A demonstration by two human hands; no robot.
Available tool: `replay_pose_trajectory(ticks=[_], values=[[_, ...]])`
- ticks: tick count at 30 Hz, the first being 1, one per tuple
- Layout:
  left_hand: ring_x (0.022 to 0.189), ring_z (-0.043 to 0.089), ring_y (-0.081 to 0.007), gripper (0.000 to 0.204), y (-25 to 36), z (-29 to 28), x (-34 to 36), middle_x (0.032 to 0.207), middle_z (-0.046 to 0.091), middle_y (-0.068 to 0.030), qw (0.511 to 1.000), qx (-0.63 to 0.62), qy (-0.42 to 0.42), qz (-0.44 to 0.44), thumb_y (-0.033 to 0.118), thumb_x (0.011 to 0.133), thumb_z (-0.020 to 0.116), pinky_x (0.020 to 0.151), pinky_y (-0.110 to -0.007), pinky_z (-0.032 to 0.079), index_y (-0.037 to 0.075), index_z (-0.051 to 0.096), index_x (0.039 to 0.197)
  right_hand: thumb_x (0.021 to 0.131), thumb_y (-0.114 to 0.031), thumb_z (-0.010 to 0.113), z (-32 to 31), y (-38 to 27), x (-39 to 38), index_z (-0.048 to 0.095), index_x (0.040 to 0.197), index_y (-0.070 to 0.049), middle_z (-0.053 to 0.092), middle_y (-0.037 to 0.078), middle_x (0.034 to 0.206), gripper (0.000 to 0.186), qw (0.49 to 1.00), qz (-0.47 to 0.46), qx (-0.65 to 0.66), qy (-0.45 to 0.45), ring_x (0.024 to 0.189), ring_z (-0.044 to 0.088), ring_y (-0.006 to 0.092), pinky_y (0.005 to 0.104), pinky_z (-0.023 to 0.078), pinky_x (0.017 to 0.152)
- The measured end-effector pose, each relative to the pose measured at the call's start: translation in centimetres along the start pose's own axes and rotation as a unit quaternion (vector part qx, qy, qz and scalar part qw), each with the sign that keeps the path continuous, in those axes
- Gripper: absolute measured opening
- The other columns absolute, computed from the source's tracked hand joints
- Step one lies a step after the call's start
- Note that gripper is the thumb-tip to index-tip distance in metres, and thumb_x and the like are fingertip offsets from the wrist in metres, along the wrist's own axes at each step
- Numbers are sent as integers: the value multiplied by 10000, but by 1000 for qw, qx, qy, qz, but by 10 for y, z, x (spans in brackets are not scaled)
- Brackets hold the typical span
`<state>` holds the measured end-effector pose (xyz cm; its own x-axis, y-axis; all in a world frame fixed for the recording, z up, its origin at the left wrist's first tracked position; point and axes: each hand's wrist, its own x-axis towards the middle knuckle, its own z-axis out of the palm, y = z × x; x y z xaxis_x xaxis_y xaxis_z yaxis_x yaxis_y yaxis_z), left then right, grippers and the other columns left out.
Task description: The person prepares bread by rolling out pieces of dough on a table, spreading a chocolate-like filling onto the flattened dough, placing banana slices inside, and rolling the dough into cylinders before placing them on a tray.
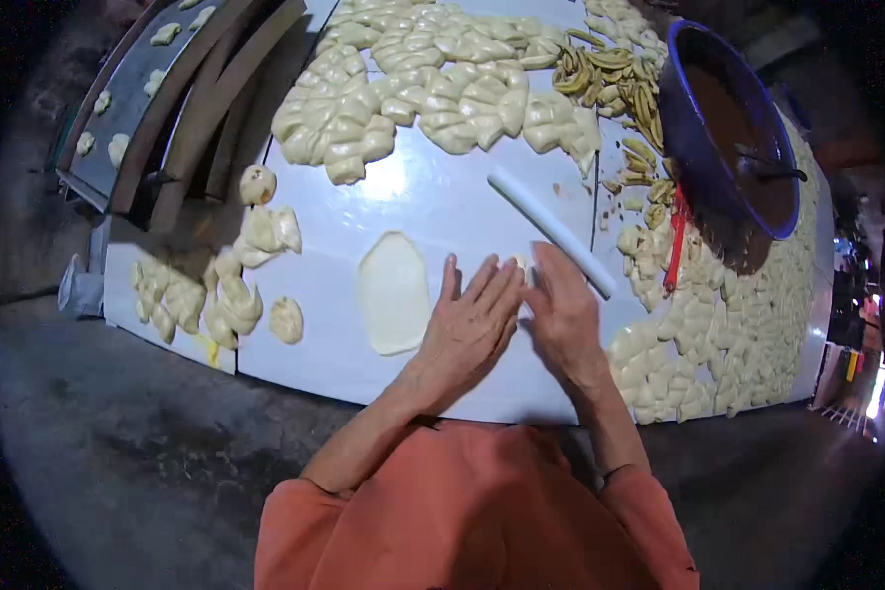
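My left hand lies with fingers stretched out on the white tabletop, a small pale dough bit showing past its fingertips. My right hand is just beside it, fingers bent and close together; what they hold, if anything, is hidden. A flattened oval of dough lies left of my hands. A pale rolling pin rests diagonally above them. Several lumps of dough sit at the left, including a small round one.
Dough pieces cover the back of the table and more the right. Peeled, banana-like pieces lie beside a purple tub of brown mixture, near a red utensil. A tray with wooden boards stands at back left.
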<state>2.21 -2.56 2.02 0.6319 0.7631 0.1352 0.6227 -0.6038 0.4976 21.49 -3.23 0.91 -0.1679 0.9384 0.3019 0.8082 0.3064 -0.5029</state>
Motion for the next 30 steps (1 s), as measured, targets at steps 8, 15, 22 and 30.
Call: replay_pose_trajectory(ticks=[8,15,22,30], values=[[1566,237,-390,718,36,36,-31,1652,314,-250,978,71,2,-194,282,984,582,1175,-756,123,-62,342,1567,1026,-616,440,-1,17,-24,405,1557,-14,357,202,1642,804,971,-90,-51,-216,1547,295,347,601,132,1258],[1530,334,-348,706,35,47,-8,1640,383,-168,985,110,-36,-131,402,1017,551,1177,-747,151,11,371,1576,1008,-680,402,-8,35,-26,360,1585,-24,336,188,1658,874,971,-62,56,-224,1558,277,335,642,80,1254],[1560,255,-391,930,12,40,-6,1663,336,-178,976,140,-21,-164,667,951,524,1170,-775,66,34,319,1601,972,-681,476,-10,30,-40,396,1580,-76,331,126,1673,862,965,-96,-117,-213,1556,282,312,704,92,1229],[1554,276,-341,804,45,41,-17,1654,346,-169,978,131,-81,-140,474,1000,591,1216,-685,155,2,330,1596,1009,-704,370,-20,31,-4,419,1550,-27,366,195,1640,868,966,-142,7,-214,1541,314,337,632,99,1256]])
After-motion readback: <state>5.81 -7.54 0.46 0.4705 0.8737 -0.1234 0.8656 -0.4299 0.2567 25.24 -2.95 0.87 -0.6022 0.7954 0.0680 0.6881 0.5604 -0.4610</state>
